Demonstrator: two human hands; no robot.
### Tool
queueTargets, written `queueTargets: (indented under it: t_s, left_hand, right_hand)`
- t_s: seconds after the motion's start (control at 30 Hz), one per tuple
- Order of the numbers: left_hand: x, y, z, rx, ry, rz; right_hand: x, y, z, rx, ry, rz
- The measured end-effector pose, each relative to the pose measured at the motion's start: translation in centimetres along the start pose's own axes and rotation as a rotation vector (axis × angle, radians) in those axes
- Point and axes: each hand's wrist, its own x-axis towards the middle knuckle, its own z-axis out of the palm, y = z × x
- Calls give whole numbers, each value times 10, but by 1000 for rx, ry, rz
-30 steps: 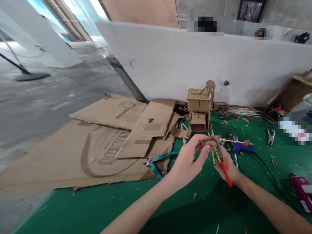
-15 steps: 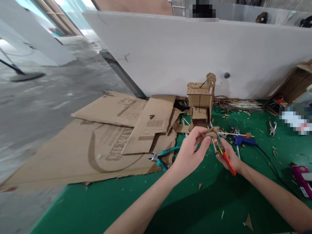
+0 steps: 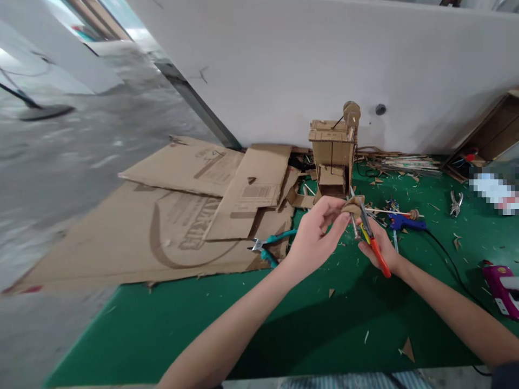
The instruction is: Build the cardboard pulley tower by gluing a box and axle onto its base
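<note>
My left hand (image 3: pixel 318 232) pinches a small brown cardboard piece (image 3: pixel 352 204) between thumb and fingers. Scissors with red and yellow handles (image 3: pixel 379 251) are in my right hand (image 3: pixel 379 240), their blades up against that piece. Just behind my hands stands a cardboard model (image 3: pixel 332 156) with a round disc on its top. Pliers with teal handles (image 3: pixel 271 246) lie left of my left hand. A blue glue gun (image 3: pixel 406 222) rests right of my right hand, near a thin stick.
Large cardboard sheets (image 3: pixel 182 216) cover the left of the green table (image 3: pixel 308 335). Thin sticks (image 3: pixel 409 163) lie along the white partition (image 3: pixel 284 70). Silver pliers (image 3: pixel 456 204) and a magenta tool (image 3: pixel 500 289) are at the right. Cardboard scraps are scattered around.
The camera view has tilted down, so the table's near edge now shows. Both hands keep nearly the same hold on the cardboard piece and scissors.
</note>
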Motion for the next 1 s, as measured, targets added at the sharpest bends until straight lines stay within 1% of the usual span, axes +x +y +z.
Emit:
queueTargets:
  t_s: [0.13,0.23,0.33,0.4,0.5,0.57,0.63,0.7,0.87,1.0]
  left_hand:
    - [3,-3,0,51,54,11]
    - [4,-2,0,64,65,31]
    - [6,-1,0,42,73,14]
    - [6,-2,-1,36,80,0]
    - [7,-3,-4,24,67,19]
    - [6,-3,-6,50,45,42]
    - [5,-4,-8,96,29,53]
    - [4,-4,-10,125,19,59]
    - [4,-2,-8,138,30,94]
    - [7,-2,-6,89,53,91]
  right_hand:
    - [3,-3,-1,27,29,-28]
    - [5,-4,-1,13,49,-45]
    - [6,-2,-1,-5,51,-37]
    - [5,0,-1,-30,37,-33]
    - [5,2,-4,-42,-24,-48]
    - [5,4,-7,-36,-71,-68]
    - [4,4,-8,-42,-83,-87]
    - [2,3,-7,-60,-50,-86]
    - [2,-5,0,-105,58,-1]
    - [8,-12,2,-141,104,-25]
